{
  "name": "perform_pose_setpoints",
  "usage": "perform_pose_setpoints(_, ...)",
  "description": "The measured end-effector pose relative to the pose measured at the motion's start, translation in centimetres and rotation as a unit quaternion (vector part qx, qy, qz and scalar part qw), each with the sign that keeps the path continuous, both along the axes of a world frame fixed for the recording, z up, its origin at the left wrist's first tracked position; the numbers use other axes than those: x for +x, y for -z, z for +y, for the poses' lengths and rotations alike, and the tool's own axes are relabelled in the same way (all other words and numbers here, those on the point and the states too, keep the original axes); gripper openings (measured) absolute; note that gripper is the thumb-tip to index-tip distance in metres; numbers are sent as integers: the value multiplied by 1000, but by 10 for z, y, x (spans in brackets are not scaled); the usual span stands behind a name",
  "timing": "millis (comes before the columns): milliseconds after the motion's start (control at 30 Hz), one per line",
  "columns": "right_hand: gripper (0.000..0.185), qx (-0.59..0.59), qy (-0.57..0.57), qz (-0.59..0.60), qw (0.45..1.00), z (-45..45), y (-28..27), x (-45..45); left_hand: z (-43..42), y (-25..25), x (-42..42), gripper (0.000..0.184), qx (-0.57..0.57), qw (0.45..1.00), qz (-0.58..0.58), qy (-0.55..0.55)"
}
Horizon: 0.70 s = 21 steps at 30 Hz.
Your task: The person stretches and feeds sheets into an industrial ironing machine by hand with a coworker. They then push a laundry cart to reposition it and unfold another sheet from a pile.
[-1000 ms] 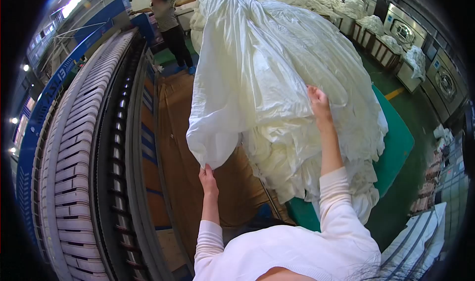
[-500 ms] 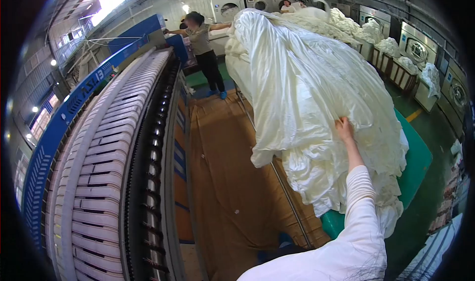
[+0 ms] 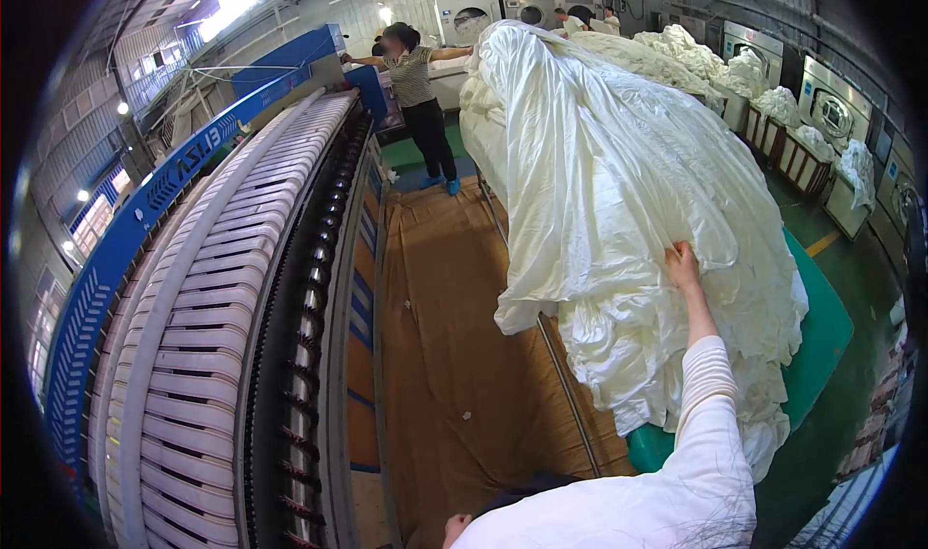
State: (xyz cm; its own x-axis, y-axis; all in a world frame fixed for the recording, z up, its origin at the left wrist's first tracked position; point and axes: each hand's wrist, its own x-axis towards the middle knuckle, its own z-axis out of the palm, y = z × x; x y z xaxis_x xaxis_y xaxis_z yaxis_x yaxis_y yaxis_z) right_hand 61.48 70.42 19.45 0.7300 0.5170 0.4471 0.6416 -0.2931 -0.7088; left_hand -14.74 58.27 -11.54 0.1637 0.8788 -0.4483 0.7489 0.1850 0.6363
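A tall heap of white sheets (image 3: 609,191) lies on a green cart (image 3: 812,336) to my right. My right hand (image 3: 682,264) reaches out to the front of the heap, its fingers closed on the cloth of one sheet. Long folds run from there up to the heap's top. At the bottom edge, a small part of my left hand (image 3: 456,530) shows beside my white top; its fingers are mostly hidden.
A long ironing machine with white belts (image 3: 198,356) and a blue beam (image 3: 145,211) runs along the left. Brown cloth (image 3: 454,356) covers the floor between. A co-worker (image 3: 416,95) stands beyond, one arm toward the heap. Washing machines (image 3: 826,104) and laundry bins line the back.
My left hand has come into view at the bottom. My right hand keeps its hold on the sheet. The view has shifted slightly, and more people show at the back.
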Motion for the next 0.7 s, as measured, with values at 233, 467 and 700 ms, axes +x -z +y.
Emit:
perform_pose_setpoints(233, 30, 47, -28, 18, 998, -4, 1, -2, 67, -39, 63, 36, -41, 997, 5, 68)
perform_pose_setpoints(467, 23, 67, -40, -11, 997, -8, -9, -10, 49, -24, 55, 34, -117, 990, 43, 69)
perform_pose_setpoints(700, 21, 95, -65, 31, 993, -7, -5, -5, 46, -23, 59, 32, -137, 987, 42, 66)
